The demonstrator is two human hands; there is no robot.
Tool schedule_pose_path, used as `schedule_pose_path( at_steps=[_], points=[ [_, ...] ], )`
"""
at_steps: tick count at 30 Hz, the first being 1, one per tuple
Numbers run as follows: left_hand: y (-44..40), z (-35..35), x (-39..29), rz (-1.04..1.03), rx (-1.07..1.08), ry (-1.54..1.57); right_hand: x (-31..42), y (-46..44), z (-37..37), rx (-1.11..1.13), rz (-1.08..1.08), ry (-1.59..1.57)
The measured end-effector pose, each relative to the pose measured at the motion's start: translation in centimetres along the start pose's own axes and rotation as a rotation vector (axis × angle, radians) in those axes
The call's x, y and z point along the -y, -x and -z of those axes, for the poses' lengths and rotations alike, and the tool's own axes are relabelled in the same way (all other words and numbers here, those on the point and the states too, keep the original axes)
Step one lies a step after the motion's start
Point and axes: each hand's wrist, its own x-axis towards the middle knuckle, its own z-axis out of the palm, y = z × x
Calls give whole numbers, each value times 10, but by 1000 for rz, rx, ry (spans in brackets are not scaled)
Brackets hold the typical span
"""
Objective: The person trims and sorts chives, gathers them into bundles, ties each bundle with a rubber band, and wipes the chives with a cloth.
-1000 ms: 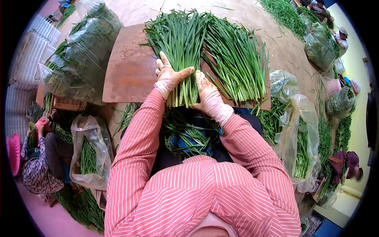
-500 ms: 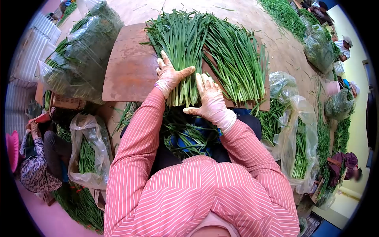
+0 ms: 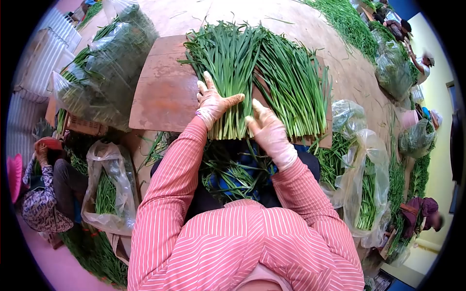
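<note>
Two flat bundles of garlic chives lie side by side on a brown board, white stem ends toward me. My left hand, in a pale stained glove, rests with fingers spread on the left edge of the left bundle, its thumb across the stems. To the right of that bundle's stem ends is my right hand, gloved too, fingers apart and holding nothing. The right bundle fans out just beyond it. Loose chive leaves lie on my lap below the board.
A large clear bag of greens stands left of the board. Open plastic bags with chives sit at my left and right. A person in a patterned top sits at the left; other people work along the right side.
My right hand has drawn back slightly toward me and to the right, its fingers more bent. My left hand stays spread on the left bundle. The whole view has shifted a little.
</note>
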Motion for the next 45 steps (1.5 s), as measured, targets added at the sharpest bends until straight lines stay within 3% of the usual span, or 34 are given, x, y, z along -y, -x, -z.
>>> schedule_pose_path(
  at_steps=[1, 4, 6, 7, 11, 12, 17, 24, 28, 30, 33, 36, 42, 45],
  points=[
    [-2, -1, 0, 11, -2, -29, -1, -5, 7, 40, -111, 185],
    [0, 0, -2, 14, 9, -18, -13, -23, 8, 258, -353, 337],
    [-2, -1, 2, -6, -6, -10, -20, -32, -7, 384, -400, 451],
    [-3, -1, 3, -12, -8, -10, -19, -30, -20, 212, -233, 491],
    [-6, 0, 9, -43, -26, 14, -19, -38, -42, 390, -421, 254],
    [-7, 2, 10, -59, -26, 42, -19, -34, -43, 399, -371, 167],
    [-6, 8, 12, -56, 16, 52, -12, -39, -25, 458, -270, 327],
    [-8, 7, 13, -59, 21, 46, -11, -35, 0, 266, -298, 349],
    [-6, 7, 10, -27, 24, 26, -9, -35, -4, 361, -326, 460],
    [-5, 10, 9, -19, 24, 23, -31, -33, -11, 313, -275, 366],
    [-6, 13, 12, -41, 33, 69, -39, -41, 5, 336, -373, 302],
    [-10, 15, 19, -64, 30, 108, -73, -47, 9, 179, -323, 491],
    [-6, 24, 17, -40, 31, 141, -42, -35, 17, 218, -289, 582],
    [-6, 26, 18, -33, 33, 163, -40, -35, 22, 238, -364, 456]
  ],
)
